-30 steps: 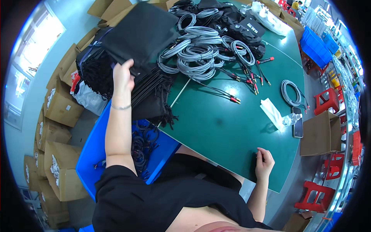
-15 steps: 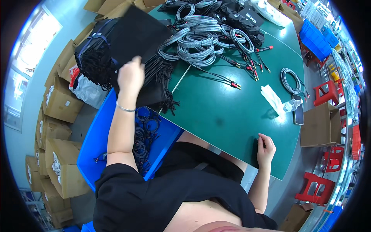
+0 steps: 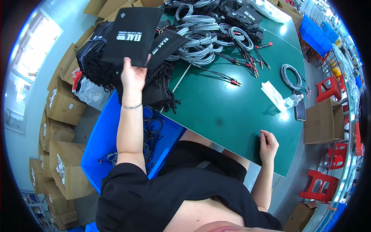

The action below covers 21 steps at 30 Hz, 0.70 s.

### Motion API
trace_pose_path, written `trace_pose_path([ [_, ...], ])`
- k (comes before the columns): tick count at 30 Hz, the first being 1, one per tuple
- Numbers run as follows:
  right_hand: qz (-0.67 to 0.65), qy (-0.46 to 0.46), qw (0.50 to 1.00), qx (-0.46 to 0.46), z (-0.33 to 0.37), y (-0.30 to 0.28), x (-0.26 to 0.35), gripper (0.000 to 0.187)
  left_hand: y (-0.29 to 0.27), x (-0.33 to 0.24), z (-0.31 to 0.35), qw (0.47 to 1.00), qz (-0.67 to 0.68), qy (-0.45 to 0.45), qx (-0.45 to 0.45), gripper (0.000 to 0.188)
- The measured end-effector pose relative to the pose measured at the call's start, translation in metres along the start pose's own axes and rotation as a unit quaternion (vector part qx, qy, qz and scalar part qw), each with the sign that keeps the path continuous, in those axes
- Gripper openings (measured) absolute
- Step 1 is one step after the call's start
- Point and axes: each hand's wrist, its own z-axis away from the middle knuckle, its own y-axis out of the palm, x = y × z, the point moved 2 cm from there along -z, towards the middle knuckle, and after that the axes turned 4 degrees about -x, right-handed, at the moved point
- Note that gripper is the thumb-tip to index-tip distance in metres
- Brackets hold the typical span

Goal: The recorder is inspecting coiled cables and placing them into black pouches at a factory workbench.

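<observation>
Lifted over the far left of the table, a flat black cloth pouch (image 3: 133,36) with white print faces me. My left hand (image 3: 132,73) is closed on its lower edge, fingers mostly behind the cloth. Beneath and right of it, a second printed black pouch (image 3: 166,46) lies on a pile of black pouches (image 3: 152,91) with fringe-like cords. My right hand (image 3: 268,146) rests at the table's near right edge, its fingers loosely curled with nothing seen in them. Grey coiled cables (image 3: 197,44) with red and black plugs lie right of the pouches.
On the green table (image 3: 220,112) are a single cable coil (image 3: 290,77), a white tissue (image 3: 273,96), a clear bottle (image 3: 293,101) and a phone (image 3: 300,110). A blue bin (image 3: 104,135) of cables stands beside my left arm. Cardboard boxes (image 3: 67,108) line the left; red stools (image 3: 320,185) stand right.
My left hand has turned the raised pouch so that its printed face shows, bringing its near edge down. A second printed pouch has come into view beneath. My right hand stays at the table edge.
</observation>
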Motion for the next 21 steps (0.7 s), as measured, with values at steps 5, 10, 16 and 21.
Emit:
trace_pose_path([
  [5,0.007,-0.017,1.000,-0.003,0.001,0.003,0.003,0.007,0.000,0.044,0.003,0.953,-0.132,-0.232,0.145,0.054],
  [10,0.016,-0.011,1.000,-0.001,-0.001,0.001,0.003,0.007,0.038,0.020,0.017,0.625,-0.680,0.335,0.188,0.047],
  [16,0.021,-0.012,1.000,0.003,-0.005,0.002,0.005,0.008,0.024,0.029,-0.039,0.378,-0.877,0.274,0.113,0.032],
  [21,0.017,-0.022,1.000,-0.009,-0.002,0.000,0.001,0.009,0.077,0.035,0.066,0.449,-0.737,0.457,0.216,0.020],
])
